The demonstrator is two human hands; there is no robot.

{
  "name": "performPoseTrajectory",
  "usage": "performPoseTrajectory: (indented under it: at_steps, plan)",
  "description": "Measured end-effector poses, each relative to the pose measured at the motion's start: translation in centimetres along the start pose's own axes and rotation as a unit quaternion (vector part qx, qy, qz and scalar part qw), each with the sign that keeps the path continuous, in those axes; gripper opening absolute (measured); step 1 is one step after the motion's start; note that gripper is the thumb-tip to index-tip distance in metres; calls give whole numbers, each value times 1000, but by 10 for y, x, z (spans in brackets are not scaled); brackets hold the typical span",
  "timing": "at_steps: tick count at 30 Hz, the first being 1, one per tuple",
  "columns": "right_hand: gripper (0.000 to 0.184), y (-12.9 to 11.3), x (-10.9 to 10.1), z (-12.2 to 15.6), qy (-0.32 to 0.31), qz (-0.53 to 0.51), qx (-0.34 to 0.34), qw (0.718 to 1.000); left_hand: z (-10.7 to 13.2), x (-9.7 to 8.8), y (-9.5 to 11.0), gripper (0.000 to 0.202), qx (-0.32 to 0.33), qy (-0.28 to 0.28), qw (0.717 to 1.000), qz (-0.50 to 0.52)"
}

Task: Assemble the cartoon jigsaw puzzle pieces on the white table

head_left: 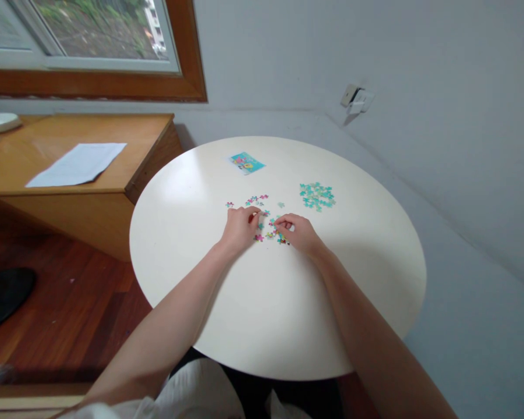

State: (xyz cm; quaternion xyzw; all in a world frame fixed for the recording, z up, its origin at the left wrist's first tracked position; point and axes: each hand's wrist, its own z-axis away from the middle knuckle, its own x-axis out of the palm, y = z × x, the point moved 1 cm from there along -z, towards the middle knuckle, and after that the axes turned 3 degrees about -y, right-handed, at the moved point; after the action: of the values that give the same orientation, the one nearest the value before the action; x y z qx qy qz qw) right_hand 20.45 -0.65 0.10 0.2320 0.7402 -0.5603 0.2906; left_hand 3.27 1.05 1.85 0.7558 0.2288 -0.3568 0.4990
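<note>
Small jigsaw pieces lie loose on a round white table. My left hand is closed in a pinch, its fingertips at a small teal-and-pink jigsaw piece. Facing it, my right hand pinches another jigsaw piece between thumb and forefinger. Between and below the hands are several mixed-colour pieces, among them a pink piece and a yellowish piece. The fingers partly cover some pieces. Beyond my left hand lie pink pieces, and a pale green piece sits apart.
A pile of teal pieces spreads right of the hands. A colourful picture card lies toward the table's far side. At the left stands a wooden desk with a white paper. A wall with a socket rises behind.
</note>
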Motion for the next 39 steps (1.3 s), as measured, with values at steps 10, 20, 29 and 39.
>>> performPoseTrajectory:
  at_steps: [10, 20, 29, 39]
  plan:
    - [11, 0, 0, 0, 12, 20, -14, 1000, 0, 2, 0, 19, 11, 12, 999, 28]
    - [11, 2, 2, 1, 42, 4, -15, 999, 3, 1, 1, 18, 29, -2, 997, 65]
    - [12, 2, 2, 2, 64, -13, -21, 998, 4, 1, 3, 21, 39, -7, 997, 69]
    - [13, 5, 4, 1, 79, -14, -22, 997, 5, 4, 2, 27, 49, -9, 991, 125]
